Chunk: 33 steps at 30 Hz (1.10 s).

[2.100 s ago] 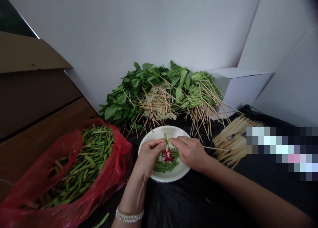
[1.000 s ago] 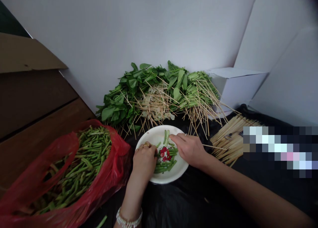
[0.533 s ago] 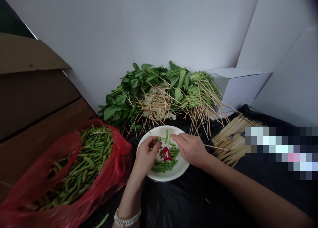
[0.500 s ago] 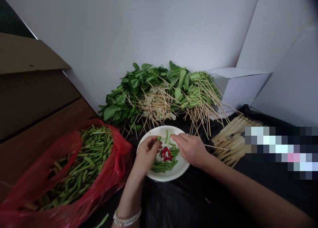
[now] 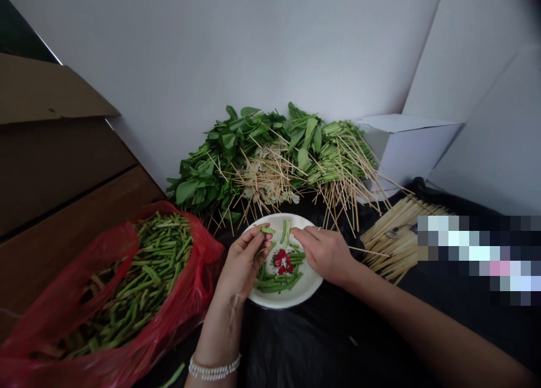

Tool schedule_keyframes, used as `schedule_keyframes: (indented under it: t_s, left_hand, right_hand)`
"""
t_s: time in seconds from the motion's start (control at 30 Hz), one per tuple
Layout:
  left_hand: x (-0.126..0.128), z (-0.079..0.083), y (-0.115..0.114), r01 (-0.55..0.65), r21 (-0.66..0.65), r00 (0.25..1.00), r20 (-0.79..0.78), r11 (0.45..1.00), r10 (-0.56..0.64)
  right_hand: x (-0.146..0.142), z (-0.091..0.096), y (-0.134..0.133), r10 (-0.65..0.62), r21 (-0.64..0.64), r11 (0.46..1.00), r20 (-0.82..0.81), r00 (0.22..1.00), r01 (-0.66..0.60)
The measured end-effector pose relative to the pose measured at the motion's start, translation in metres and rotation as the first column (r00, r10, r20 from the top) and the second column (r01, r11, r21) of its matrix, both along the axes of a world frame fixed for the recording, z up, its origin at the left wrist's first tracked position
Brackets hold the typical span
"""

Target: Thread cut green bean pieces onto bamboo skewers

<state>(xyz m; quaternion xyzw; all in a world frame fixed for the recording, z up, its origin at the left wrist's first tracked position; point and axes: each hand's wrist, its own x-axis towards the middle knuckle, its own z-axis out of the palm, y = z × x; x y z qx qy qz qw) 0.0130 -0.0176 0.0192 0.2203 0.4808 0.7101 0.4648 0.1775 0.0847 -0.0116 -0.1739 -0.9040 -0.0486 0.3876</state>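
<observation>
Over a white plate (image 5: 310,292), my left hand (image 5: 243,261) pinches a short piece of green bean (image 5: 267,230) between thumb and fingers. My right hand (image 5: 327,253) is closed on a bamboo skewer (image 5: 367,252), whose tail end sticks out to the right past the hand. Cut bean pieces (image 5: 286,233) stand side by side just left of my right fingertips, apparently threaded on the skewer. More loose bean pieces (image 5: 276,285) lie in the plate around its red flower print. My right fingers hide part of the skewer.
At left, a red plastic bag (image 5: 207,270) holds many cut beans (image 5: 143,286). Behind the plate are leafy greens (image 5: 198,182) and skewered green stalks (image 5: 342,151). Bare skewers (image 5: 393,230) and scissors (image 5: 393,232) lie at right, near a white box (image 5: 409,146).
My left hand has shifted slightly left and up, away from the standing bean pieces, and the bean piece in its fingers now shows more clearly. My right hand has stayed nearly still.
</observation>
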Motion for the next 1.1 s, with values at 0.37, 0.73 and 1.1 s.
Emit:
schedule_keyframes:
  t_s: [0.37, 0.73, 1.1]
  left_hand:
    - [0.0014, -0.0033, 0.0015, -0.124, -0.003, 0.982, -0.142, 0.992, 0.122]
    - [0.0017, -0.0011, 0.0021, -0.143, 0.002, 0.982, -0.121, 0.99, 0.142]
    - [0.0006, -0.0019, 0.0017, -0.115, 0.019, 0.991, -0.072, 0.993, 0.116]
  right_hand:
    - [-0.0002, 0.0003, -0.0003, 0.014, 0.031, 0.999, -0.015, 1.0, -0.013]
    - [0.0002, 0.0008, -0.001, 0.0, 0.032, 0.999, 0.0, 1.0, 0.0]
    - [0.0004, 0.0008, -0.0013, -0.028, 0.016, 0.999, -0.051, 0.998, 0.029]
